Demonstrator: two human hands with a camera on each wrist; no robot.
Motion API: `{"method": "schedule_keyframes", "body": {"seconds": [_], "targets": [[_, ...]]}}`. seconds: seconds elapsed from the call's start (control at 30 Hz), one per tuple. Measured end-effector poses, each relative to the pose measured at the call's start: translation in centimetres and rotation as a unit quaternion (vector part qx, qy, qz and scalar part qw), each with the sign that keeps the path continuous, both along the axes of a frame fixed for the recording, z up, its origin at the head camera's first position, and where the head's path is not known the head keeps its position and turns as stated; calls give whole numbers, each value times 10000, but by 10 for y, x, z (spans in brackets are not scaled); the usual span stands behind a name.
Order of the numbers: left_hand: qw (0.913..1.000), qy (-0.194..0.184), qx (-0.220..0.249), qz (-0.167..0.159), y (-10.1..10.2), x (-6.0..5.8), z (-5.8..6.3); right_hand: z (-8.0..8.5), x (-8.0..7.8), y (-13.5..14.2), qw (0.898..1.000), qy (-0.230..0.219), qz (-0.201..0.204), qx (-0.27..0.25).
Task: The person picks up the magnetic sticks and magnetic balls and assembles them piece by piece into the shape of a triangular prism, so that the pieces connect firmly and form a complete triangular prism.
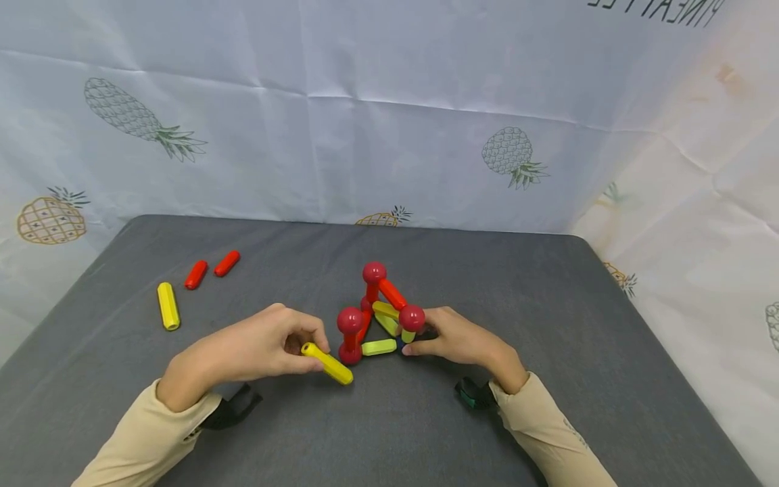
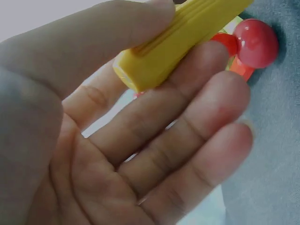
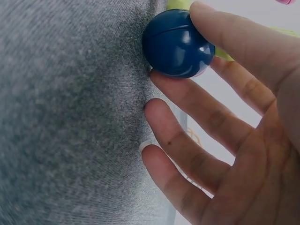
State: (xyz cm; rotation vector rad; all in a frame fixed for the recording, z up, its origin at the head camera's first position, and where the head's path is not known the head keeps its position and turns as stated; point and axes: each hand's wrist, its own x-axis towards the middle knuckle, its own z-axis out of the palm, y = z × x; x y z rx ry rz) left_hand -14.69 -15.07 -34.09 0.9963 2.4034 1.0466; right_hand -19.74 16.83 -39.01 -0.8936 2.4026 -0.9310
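My left hand [image 1: 258,345] pinches a yellow rod [image 1: 331,366] between thumb and fingers, its far end pointing down to the right. In the left wrist view the rod [image 2: 173,51] shows its ridged side and one end. Just right of it stands a frame of balls and rods, with a red ball [image 1: 349,320] on a short upright at its near left corner. Two other red balls top its back and right corners. My right hand [image 1: 459,341] holds a blue ball [image 3: 178,44] at the frame's lower right corner, thumb on top. A yellow-green rod [image 1: 379,347] lies along the frame's near bottom edge.
Two loose red rods, one [image 1: 196,275] beside the other [image 1: 227,263], lie at the far left of the grey table [image 1: 389,433]. Nearer the left edge lies another yellow rod [image 1: 168,306]. A pineapple-print cloth [image 1: 389,155] hangs behind the table.
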Motion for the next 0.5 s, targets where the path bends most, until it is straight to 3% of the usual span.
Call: {"method": "schedule_keyframes", "body": {"seconds": [0.5], "targets": [[9984,187,476,-223,17,4,-8,-2,2,-4,9999,108,-28,35]]}}
